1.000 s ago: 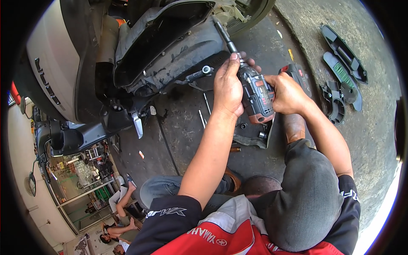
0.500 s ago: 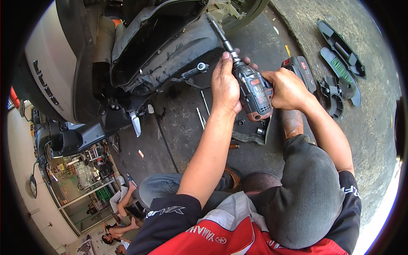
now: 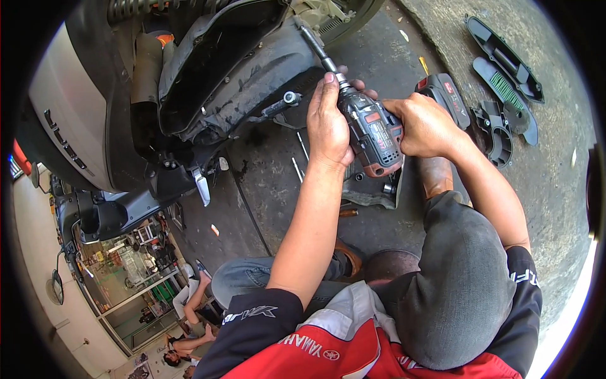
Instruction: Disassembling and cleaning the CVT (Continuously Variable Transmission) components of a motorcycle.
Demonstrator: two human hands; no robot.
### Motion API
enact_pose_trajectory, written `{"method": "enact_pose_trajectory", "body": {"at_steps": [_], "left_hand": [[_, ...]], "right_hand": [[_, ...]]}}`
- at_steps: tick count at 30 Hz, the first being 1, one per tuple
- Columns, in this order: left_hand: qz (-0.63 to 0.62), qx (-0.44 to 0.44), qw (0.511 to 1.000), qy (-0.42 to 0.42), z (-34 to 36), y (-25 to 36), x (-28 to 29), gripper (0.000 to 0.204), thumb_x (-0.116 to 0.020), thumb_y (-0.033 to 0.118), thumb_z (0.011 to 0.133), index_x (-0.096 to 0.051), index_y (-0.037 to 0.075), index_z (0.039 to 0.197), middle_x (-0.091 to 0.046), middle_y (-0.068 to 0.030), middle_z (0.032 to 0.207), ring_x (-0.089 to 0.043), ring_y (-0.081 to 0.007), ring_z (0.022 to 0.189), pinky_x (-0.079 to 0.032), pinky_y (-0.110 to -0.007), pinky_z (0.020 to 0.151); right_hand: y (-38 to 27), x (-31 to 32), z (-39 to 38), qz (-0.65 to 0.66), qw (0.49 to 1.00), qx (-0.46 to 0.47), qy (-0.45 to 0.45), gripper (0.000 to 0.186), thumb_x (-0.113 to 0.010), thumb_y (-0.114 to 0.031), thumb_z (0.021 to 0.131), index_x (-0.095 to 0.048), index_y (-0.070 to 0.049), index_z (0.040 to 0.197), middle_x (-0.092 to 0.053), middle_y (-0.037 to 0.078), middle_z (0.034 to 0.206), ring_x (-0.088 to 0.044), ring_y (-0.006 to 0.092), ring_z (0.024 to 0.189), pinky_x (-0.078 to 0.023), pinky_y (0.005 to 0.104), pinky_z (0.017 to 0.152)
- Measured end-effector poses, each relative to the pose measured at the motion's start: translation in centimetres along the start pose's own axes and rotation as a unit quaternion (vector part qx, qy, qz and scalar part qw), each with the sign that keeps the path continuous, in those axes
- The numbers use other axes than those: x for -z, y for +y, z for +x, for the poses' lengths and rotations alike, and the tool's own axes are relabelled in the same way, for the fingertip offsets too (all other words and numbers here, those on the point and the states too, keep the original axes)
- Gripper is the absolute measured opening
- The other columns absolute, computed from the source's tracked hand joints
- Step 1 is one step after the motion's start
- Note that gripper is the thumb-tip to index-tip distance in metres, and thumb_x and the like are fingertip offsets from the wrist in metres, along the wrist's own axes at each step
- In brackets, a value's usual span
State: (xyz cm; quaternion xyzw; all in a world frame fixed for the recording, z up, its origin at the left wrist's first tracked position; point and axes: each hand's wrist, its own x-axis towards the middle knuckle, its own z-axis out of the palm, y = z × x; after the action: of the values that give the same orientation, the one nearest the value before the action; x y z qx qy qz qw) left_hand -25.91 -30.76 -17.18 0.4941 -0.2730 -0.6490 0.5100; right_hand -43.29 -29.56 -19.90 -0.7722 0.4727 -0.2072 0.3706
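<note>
While the left hand [image 3: 329, 131] cups the driver [image 3: 375, 134], the right hand [image 3: 430, 126] grips it

Worn grey floor [image 3: 546, 205] ran underneath. Long black housing [image 3: 502, 57], green-ribbed panel [image 3: 503, 87] and black ringed part [image 3: 493, 140] lay grouped rightward; yellow scrap [image 3: 423, 65] lay farther left, pale scrap [image 3: 215, 230] far left.

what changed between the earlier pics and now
The view shifted, so the long black plastic cover appears higher and further left. The black battery of the black-and-copper power driver swung slightly right. Nothing was taken or released: the bare left hand and bare right hand still hold the driver beside the silver-and-black scooter.
</note>
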Motion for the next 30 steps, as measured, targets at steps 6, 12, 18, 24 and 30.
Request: {"method": "enact_pose_trajectory", "body": {"at_steps": [6,12,18,24,30], "left_hand": [[0.004,-0.002,1.0,0.0,0.0,-0.1,-0.1,0.038,-0.045,0.034,0.106,-0.057,0.002,0.122,-0.064,-0.0119,0.094,-0.069,-0.0259,0.084,-0.06,-0.038,0.07],[0.015,0.001,1.0,0.0,-0.3,-0.2,-0.1,0.038,-0.043,0.034,0.107,-0.056,0.002,0.122,-0.064,-0.0118,0.092,-0.068,-0.0254,0.085,-0.059,-0.038,0.071],[-0.006,0.051,0.999,-0.016,-0.8,-3.4,0.6,0.035,-0.04,0.031,0.108,-0.054,0.001,0.119,-0.064,-0.0122,0.092,-0.067,-0.0248,0.085,-0.058,-0.037,0.075],[0.005,0.073,0.997,0.004,1.6,-5.7,2.7,0.031,-0.043,0.03,0.107,-0.055,0.003,0.116,-0.064,-0.0122,0.092,-0.068,-0.0257,0.085,-0.059,-0.038,0.074],[0.015,0.075,0.997,-0.007,3.6,-4.6,3.7,0.028,-0.049,0.028,0.105,-0.056,0.001,0.112,-0.065,-0.0131,0.092,-0.068,-0.0269,0.084,-0.058,-0.039,0.074]], "right_hand": [[0.5,-0.5,-0.2,0.022,1.0,0.002,0.008,0.034,-0.069,-0.005,0.058,-0.069,-0.002,0.092,-0.069,0.024,0.081,-0.069,0.0412,0.082,-0.056,0.0458,0.075],[0.4,-0.7,-0.4,0.023,0.999,0.014,0.017,0.041,-0.069,-0.005,0.058,-0.068,-0.002,0.099,-0.068,0.024,0.08,-0.069,0.0412,0.081,-0.056,0.0465,0.074],[2.0,-1.9,-2.5,-0.013,1.0,-0.026,-0.001,0.06,-0.068,-0.005,0.058,-0.063,-0.002,0.118,-0.067,0.026,0.077,-0.068,0.043,0.078,-0.056,0.048,0.072],[4.6,-4.7,-1.0,-0.007,0.999,-0.03,-0.023,0.065,-0.068,-0.007,0.06,-0.06,-0.002,0.124,-0.068,0.027,0.08,-0.068,0.0438,0.08,-0.056,0.0493,0.074],[4.8,-4.9,0.7,-0.006,0.999,-0.034,-0.028,0.06,-0.068,-0.008,0.062,-0.06,-0.004,0.122,-0.069,0.026,0.085,-0.068,0.0427,0.085,-0.055,0.0498,0.077]]}}
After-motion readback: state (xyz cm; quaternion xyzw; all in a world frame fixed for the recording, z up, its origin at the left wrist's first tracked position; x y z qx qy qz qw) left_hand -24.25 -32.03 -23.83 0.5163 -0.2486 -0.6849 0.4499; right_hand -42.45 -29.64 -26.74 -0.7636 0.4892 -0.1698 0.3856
